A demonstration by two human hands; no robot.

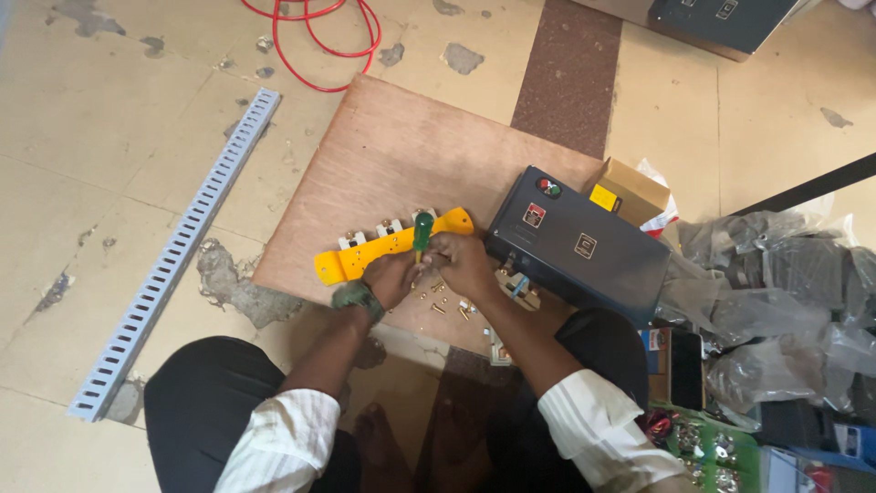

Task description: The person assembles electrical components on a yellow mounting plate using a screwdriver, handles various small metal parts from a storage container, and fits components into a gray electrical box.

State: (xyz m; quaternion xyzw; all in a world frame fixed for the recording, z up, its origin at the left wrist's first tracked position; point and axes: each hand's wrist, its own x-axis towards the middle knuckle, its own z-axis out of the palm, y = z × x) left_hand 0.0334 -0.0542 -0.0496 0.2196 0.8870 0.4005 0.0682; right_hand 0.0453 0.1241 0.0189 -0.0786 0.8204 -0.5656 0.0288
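- step in hand, as judged: fastening work on the yellow strip (394,247). right hand (464,263) has its fingers curled tight around the green-handled screwdriver (422,232), held upright at the strip's near edge.
- left hand (391,277), fingers pressed together, pins the strip just at 9 o'clock of the tool.
- next move calls for a steady vertical tool and a firmly held strip.
- brass screws (440,301) lie loose at 6 o'clock of the hands.
- dark control box (578,245) sits at 3 o'clock.
- plywood board (383,151) carries the work, laid on a stained tile floor (91,183); grey slotted duct (173,260) at 9 o'clock, red cable (315,36) at 12 o'clock.
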